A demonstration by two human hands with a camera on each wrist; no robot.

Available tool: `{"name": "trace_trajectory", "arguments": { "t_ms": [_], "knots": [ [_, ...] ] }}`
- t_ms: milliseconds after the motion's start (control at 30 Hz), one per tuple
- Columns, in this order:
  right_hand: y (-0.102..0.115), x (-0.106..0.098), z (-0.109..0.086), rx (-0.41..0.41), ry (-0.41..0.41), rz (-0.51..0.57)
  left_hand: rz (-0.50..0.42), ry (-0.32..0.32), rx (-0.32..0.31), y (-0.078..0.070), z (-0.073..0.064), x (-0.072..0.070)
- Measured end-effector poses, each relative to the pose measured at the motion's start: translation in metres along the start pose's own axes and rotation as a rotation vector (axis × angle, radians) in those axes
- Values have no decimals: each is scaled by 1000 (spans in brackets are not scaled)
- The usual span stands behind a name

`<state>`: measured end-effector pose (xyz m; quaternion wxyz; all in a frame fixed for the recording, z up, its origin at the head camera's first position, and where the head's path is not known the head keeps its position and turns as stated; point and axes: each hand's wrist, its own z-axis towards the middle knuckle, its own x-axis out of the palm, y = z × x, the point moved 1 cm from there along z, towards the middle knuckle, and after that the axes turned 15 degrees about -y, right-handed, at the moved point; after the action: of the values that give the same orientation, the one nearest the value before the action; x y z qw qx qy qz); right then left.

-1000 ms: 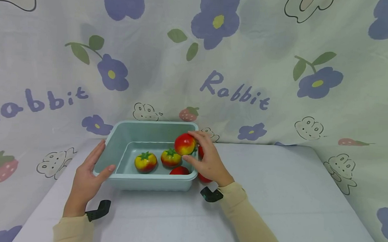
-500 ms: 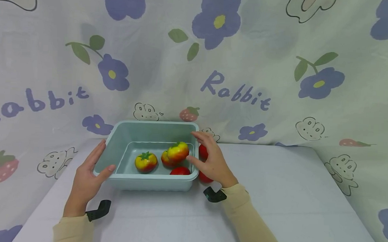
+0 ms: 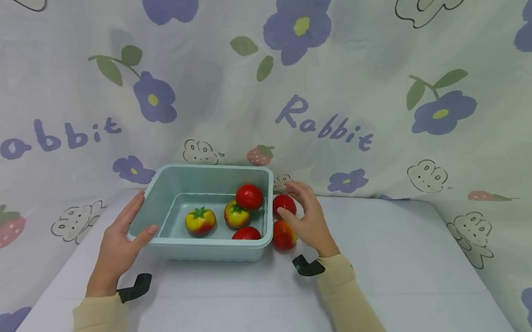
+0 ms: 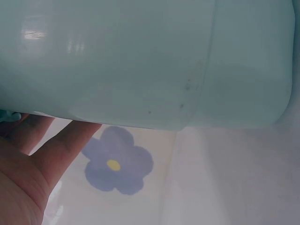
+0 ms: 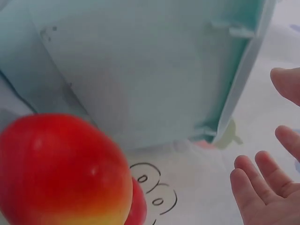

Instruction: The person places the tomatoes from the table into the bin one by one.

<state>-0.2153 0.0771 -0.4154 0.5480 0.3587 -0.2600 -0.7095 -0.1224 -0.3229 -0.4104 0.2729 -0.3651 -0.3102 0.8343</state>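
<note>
Most of all, called for a steady bin (image 3: 206,252) at centre-left, with the left hand (image 3: 120,249) laid straight-fingered against its left side. Probably wanted a soft, low grasp from the right hand (image 3: 310,220), right of centre, spread and holding nothing. Showed a lower tomato (image 3: 284,236) and an upper tomato (image 3: 284,203) outside the bin's right wall, just left of that palm.

Head view: bin rim (image 3: 201,242) hides red fruit's (image 3: 247,233) lower part; 2 sleeves (image 3: 101,317) cut off below.
</note>
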Motion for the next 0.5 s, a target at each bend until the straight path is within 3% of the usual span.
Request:
{"name": "trace_trajectory", "arguments": {
  "t_ms": [500],
  "knots": [
    [-24,-3,4,90,-39,4,-4,-1,9,-1,-1,0]
  ]
}}
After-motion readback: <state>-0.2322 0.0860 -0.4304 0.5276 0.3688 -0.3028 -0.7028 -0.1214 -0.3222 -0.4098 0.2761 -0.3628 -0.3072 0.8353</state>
